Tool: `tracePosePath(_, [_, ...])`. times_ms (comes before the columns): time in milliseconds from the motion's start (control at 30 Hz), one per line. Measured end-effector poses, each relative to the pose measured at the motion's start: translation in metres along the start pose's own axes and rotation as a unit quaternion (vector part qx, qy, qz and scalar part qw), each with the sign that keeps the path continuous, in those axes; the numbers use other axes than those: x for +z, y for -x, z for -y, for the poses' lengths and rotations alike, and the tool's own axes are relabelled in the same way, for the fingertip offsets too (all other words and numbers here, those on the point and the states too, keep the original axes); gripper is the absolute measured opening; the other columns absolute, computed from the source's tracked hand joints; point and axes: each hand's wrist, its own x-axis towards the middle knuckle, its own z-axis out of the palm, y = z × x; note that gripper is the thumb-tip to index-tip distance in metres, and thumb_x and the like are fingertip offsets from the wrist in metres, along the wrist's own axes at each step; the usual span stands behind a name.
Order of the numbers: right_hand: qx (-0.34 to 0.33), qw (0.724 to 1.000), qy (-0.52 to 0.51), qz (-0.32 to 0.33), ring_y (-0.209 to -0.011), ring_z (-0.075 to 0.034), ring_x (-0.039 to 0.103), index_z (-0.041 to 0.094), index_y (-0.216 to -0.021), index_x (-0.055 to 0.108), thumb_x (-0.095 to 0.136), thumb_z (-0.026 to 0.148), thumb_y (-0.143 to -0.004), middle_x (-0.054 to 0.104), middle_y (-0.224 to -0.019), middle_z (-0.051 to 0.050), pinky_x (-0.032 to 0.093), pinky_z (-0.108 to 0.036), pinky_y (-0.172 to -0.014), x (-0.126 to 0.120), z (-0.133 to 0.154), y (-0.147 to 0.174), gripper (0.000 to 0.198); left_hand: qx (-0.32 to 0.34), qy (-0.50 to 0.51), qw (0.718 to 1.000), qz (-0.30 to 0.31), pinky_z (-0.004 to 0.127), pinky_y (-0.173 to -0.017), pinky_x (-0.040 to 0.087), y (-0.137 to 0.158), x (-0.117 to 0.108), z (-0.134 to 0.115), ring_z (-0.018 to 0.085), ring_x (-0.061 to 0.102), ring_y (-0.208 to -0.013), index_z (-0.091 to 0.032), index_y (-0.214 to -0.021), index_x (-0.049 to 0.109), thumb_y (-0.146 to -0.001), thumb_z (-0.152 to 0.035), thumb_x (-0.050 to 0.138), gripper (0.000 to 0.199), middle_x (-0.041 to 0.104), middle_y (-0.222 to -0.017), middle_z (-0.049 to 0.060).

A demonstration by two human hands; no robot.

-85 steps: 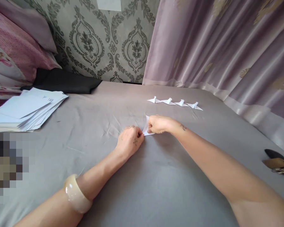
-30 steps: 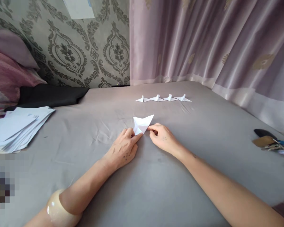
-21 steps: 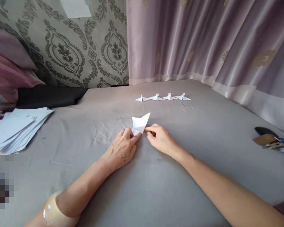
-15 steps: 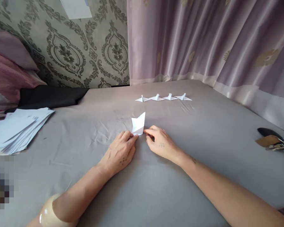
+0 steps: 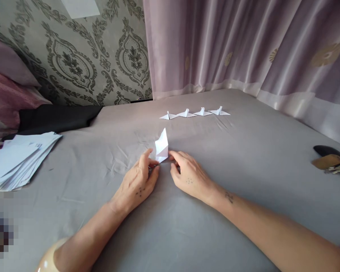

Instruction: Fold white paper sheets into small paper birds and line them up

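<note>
A folded piece of white paper [image 5: 162,146] stands partly raised on the grey sheet, its pointed flap upward. My left hand [image 5: 138,177] is at its lower left corner, thumb and a finger closed on the edge while the index finger is lifted. On the other side, my right hand [image 5: 188,172] touches the paper's right edge with the index fingertip. The right thumb is apart from that finger, and nothing shows between them. Behind the paper, several small folded paper birds [image 5: 203,112] stand in a row, wingtips close together.
A stack of white paper sheets [image 5: 19,158] lies at the left, near a black cloth [image 5: 56,119]. Keys with a brown tag [image 5: 327,162] lie at the far right. Purple curtains [image 5: 215,49] and a patterned wall [image 5: 102,56] bound the grey sheet [image 5: 243,151] at the back.
The folded paper has turned slightly, and its tall flap has shifted left. My left index finger has lifted off it. The right hand stays at the right edge. The view has shifted a little.
</note>
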Motion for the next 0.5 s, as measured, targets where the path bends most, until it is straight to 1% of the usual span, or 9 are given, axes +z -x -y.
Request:
tracePosePath(33, [-0.012, 1.0, 0.022, 0.001, -0.096, -0.02, 0.057, 0.018, -0.121, 0.054, 0.043, 0.011, -0.086, 0.063, -0.104, -0.008, 0.045, -0.033, -0.084, 0.001, 0.001, 0.001, 0.037, -0.011, 0.006, 1.0, -0.002, 0.034, -0.077, 0.054, -0.001, 0.0, -0.001, 0.019, 0.067, -0.088, -0.02, -0.135, 0.027, -0.094, -0.03, 0.045, 0.046, 0.069, -0.106, 0.009])
tracePosePath(67, [-0.025, 0.999, 0.045, 0.003, -0.096, -0.021, 0.056, 0.018, -0.122, 0.054, 0.043, 0.012, -0.086, 0.062, -0.103, -0.009, 0.044, -0.035, -0.085, 0.003, 0.001, 0.002, 0.038, -0.026, 0.01, 1.0, -0.001, 0.034, -0.075, 0.053, -0.003, -0.002, -0.003, 0.019, 0.067, -0.087, -0.02, -0.134, 0.029, -0.094, -0.033, 0.046, 0.046, 0.07, -0.104, 0.008])
tracePosePath(133, [-0.044, 0.996, 0.08, 0.006, -0.096, -0.023, 0.055, 0.017, -0.122, 0.054, 0.044, 0.012, -0.086, 0.06, -0.102, -0.009, 0.044, -0.037, -0.085, 0.004, 0.002, 0.003, 0.038, -0.07, 0.013, 0.997, 0.006, 0.031, -0.072, 0.052, -0.008, -0.006, -0.009, 0.019, 0.067, -0.083, -0.021, -0.127, 0.039, -0.094, -0.04, 0.046, 0.039, 0.072, -0.1, 0.006])
tracePosePath(200, [-0.05, 0.994, 0.096, 0.008, -0.094, -0.023, 0.054, 0.016, -0.118, 0.056, 0.044, 0.012, -0.086, 0.059, -0.101, -0.01, 0.044, -0.037, -0.084, 0.005, 0.003, 0.004, 0.035, -0.122, 0.017, 0.992, 0.014, 0.029, -0.066, 0.049, -0.014, -0.011, -0.017, 0.016, 0.065, -0.068, -0.022, -0.117, 0.048, -0.094, -0.045, 0.043, 0.033, 0.073, -0.094, 0.004])
tracePosePath(267, [-0.05, 0.994, 0.098, 0.005, -0.093, -0.022, 0.054, 0.016, -0.115, 0.058, 0.044, 0.011, -0.085, 0.059, -0.099, -0.009, 0.044, -0.036, -0.083, 0.005, 0.003, 0.004, 0.033, -0.166, 0.024, 0.986, 0.017, 0.027, -0.061, 0.046, -0.02, -0.014, -0.025, 0.015, 0.063, -0.059, -0.021, -0.107, 0.054, -0.095, -0.05, 0.038, 0.034, 0.074, -0.086, 0.002])
tracePosePath(367, [-0.054, 0.993, 0.101, 0.001, -0.091, -0.022, 0.054, 0.016, -0.112, 0.059, 0.044, 0.009, -0.084, 0.058, -0.098, -0.009, 0.043, -0.036, -0.081, 0.005, 0.003, 0.004, 0.032, -0.198, 0.016, 0.98, 0.01, 0.027, -0.061, 0.043, -0.027, -0.015, -0.031, 0.018, 0.066, -0.063, -0.021, -0.1, 0.058, -0.094, -0.055, 0.037, 0.041, 0.074, -0.078, 0.002])
tracePosePath(500, [-0.066, 0.99, 0.121, -0.002, -0.089, -0.022, 0.052, 0.017, -0.108, 0.061, 0.044, 0.009, -0.083, 0.058, -0.097, -0.009, 0.043, -0.036, -0.079, 0.007, 0.002, 0.004, 0.031, -0.215, -0.02, 0.976, -0.002, 0.027, -0.06, 0.041, -0.03, -0.011, -0.03, 0.02, 0.067, -0.064, -0.021, -0.1, 0.061, -0.093, -0.057, 0.038, 0.044, 0.073, -0.07, 0.002])
